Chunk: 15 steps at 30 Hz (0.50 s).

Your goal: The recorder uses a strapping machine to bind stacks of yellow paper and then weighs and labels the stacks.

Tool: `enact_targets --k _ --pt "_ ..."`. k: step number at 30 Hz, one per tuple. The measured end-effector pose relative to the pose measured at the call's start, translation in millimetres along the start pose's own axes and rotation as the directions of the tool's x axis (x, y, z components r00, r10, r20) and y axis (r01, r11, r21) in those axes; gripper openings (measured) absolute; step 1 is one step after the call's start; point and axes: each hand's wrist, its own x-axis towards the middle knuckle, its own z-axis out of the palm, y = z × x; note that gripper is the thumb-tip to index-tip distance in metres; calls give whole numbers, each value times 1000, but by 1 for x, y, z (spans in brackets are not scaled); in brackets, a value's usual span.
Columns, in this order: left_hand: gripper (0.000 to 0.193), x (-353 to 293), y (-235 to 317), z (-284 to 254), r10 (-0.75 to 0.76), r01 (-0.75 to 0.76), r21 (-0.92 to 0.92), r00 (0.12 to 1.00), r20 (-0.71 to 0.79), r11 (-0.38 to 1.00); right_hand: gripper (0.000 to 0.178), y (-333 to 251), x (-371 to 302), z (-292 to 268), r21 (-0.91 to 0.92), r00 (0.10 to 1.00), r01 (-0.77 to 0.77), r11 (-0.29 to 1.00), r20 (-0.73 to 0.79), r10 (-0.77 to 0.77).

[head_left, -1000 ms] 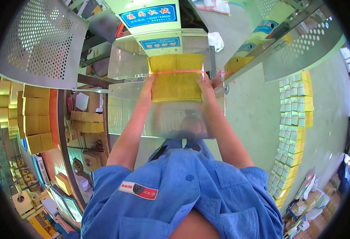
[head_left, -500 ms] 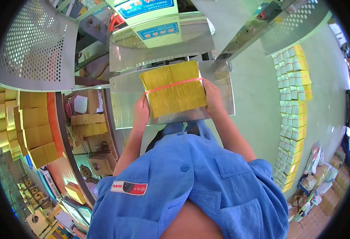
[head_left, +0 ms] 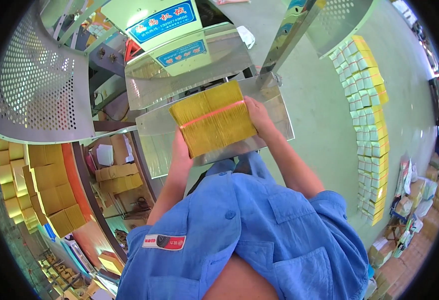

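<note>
A bundle of yellow paper sheets, thick and roughly square, is held between my two hands over a shiny metal table. Around its middle runs a pink strap. My left hand is pressed to the bundle's left side, and my right hand grips its right side near the strap's end. The bundle is tilted, its right end farther from me. Fingers under or behind the bundle are hidden, and so is whether it touches the metal.
Beyond the table stands a machine with a curved metal cover. A perforated guard is at the left, and a steel post at the far right corner. Strapped bundles line the floor at right. Yellow stacks sit at left.
My view has turned, so the machine and the floor rows sit tilted differently. The bundle stays between both hands and leans a little more, its left end nearer to me.
</note>
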Motion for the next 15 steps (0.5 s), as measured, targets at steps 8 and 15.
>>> enact_targets --k 8,15 --pt "44 -31 -13 -43 371 -377 -1 912 173 926 43 -36 -46 -6 303 894 364 881 150 -421" --pt "42 -6 -58 -106 317 -386 829 910 268 406 41 40 -33 -26 361 960 224 905 76 -268"
